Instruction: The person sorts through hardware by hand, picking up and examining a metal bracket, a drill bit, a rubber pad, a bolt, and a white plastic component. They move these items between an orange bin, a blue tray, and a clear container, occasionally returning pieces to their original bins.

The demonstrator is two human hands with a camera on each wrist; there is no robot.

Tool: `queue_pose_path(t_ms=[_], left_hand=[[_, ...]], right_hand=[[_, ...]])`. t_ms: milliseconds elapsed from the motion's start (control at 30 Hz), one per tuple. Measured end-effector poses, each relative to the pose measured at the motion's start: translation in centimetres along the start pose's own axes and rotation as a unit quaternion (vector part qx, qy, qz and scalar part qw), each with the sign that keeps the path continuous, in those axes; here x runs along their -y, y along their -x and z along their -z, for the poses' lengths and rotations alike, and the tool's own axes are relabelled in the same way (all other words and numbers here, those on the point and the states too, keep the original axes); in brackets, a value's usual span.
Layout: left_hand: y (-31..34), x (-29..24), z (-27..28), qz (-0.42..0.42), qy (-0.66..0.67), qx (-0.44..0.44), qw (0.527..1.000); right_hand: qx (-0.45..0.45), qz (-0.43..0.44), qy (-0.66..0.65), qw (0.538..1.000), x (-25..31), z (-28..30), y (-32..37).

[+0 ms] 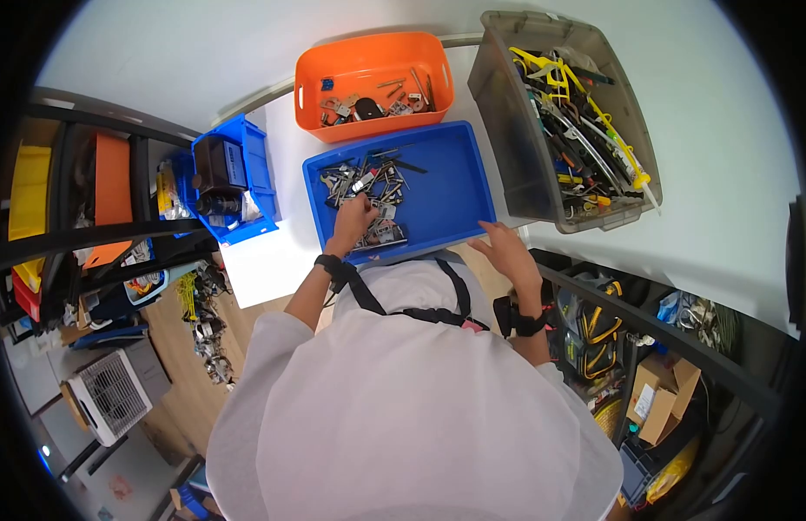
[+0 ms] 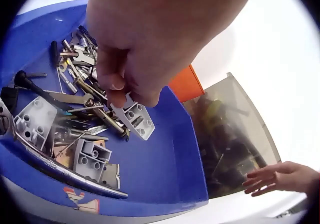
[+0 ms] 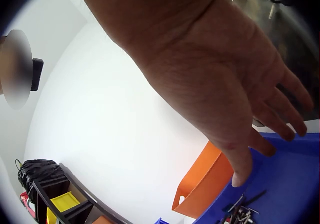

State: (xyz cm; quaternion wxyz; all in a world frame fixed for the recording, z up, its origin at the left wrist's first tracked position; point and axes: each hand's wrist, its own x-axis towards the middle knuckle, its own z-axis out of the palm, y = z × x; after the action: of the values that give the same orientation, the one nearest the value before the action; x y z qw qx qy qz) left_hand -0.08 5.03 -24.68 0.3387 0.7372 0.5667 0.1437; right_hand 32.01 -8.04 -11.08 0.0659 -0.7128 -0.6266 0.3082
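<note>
A blue tray holds a heap of small metal tools and hardware along its left side. My left hand reaches down into that heap. Between its thumb and fingers it pinches a light grey plastic piece with round sockets. Another grey socketed piece and a smaller grey block lie in the tray by a long chrome bar. Near the tray's front right corner, my right hand hangs with its fingers loosely extended, holding nothing.
Behind the tray stands an orange bin with some loose hardware. A tall grey translucent bin full of tools is on the right. On the left, a blue bin carries a dark brown box. Shelves flank both sides.
</note>
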Motion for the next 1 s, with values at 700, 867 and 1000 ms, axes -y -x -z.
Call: queue_pose_path(t_ms=[700,867,1000], left_hand=[[0.6,-2.9,3.9,0.135,0.242,0.137,0.951],[1.2,-2.4,4.5,0.171,0.337,0.197,0.904],[1.2,-3.7,4.5,0.136,0.264,0.143,0.944]], right_hand=[[0.003,0.259,-0.006,0.966,6.6,-9.0,-12.3],[0.079,0.171,-0.150,0.971,5.7,-9.5,-13.4],[0.094,0.000,-0.277,0.956,5.4,-10.2,-14.2]])
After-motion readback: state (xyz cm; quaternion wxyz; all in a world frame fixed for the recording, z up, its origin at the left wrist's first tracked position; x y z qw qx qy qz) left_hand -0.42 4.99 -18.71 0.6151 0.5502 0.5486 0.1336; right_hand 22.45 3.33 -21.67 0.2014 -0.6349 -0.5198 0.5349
